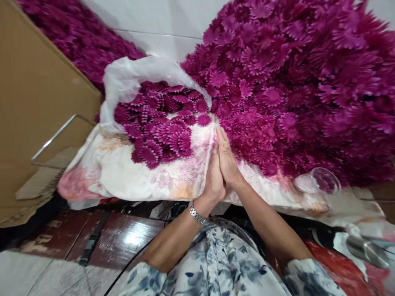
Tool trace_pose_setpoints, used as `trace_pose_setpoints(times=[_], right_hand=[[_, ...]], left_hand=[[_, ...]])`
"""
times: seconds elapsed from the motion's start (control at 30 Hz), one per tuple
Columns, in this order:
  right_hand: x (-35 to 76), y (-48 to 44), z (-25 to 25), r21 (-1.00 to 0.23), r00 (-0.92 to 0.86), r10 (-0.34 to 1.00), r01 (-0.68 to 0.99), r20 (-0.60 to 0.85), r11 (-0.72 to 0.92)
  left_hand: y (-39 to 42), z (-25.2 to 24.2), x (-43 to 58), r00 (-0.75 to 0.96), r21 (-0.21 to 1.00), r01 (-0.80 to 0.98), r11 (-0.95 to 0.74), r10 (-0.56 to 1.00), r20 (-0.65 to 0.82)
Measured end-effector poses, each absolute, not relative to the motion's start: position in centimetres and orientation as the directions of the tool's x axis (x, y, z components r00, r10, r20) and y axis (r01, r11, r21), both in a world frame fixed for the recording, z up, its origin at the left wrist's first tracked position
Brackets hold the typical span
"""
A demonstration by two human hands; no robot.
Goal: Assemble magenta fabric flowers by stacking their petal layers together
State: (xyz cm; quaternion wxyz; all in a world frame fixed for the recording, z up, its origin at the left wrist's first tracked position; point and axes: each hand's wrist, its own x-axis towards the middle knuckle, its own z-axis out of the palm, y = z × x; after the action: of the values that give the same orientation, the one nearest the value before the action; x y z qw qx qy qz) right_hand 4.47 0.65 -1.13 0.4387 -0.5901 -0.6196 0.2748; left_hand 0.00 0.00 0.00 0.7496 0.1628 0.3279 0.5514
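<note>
My left hand [213, 174] and my right hand [227, 158] are pressed palm to palm above the cloth [120, 172], fingers stretched out and pointing away from me. A metal watch [196, 212] circles my left wrist. No object shows in either hand, though the space between the palms is hidden. Just left of my fingertips lie loose purple artificial flower heads [173, 133], spilling from the mouth of a white plastic bag [119, 78]. To the right of my fingers rises a large heap of purple artificial flowers [277, 98].
A cardboard box [40, 94] stands at the left, with a bent metal handle or wire [54, 139] beside it. A clear plastic cup [325, 181] lies on its side at the right. More purple flowers [89, 41] are piled behind the bag, against a white tiled wall [154, 20].
</note>
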Motion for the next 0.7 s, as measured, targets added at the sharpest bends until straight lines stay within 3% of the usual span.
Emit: trace_pose_setpoints(times=[0.13,0.23,0.43,0.57,0.7], right_hand=[[6.0,0.7,-1.0,-0.756,0.033,0.965,0.628,0.262,0.183],[6.9,-0.7,-0.4,-0.722,-0.068,0.941,0.624,0.332,0.3],[8.4,-2.2,-0.1,-0.638,-0.134,0.881,0.641,0.454,0.427],[9.0,-2.8,-0.2,-0.664,-0.034,0.867,0.628,0.498,0.406],[9.8,-3.6,0.0,-0.643,-0.012,0.874,0.673,0.486,0.367]], left_hand=[[0.0,-0.2,-0.4,0.274,0.514,-0.765,0.389,0.918,-0.287],[1.0,0.2,-1.9,0.19,0.49,-0.799,0.349,0.919,-0.344],[1.0,1.6,-2.6,0.318,0.472,-0.729,0.495,0.856,-0.407],[0.1,1.3,-1.9,0.243,0.567,-0.693,0.445,0.885,-0.398],[-0.9,0.7,-2.2,0.338,0.711,-0.517,0.477,0.876,-0.343]])
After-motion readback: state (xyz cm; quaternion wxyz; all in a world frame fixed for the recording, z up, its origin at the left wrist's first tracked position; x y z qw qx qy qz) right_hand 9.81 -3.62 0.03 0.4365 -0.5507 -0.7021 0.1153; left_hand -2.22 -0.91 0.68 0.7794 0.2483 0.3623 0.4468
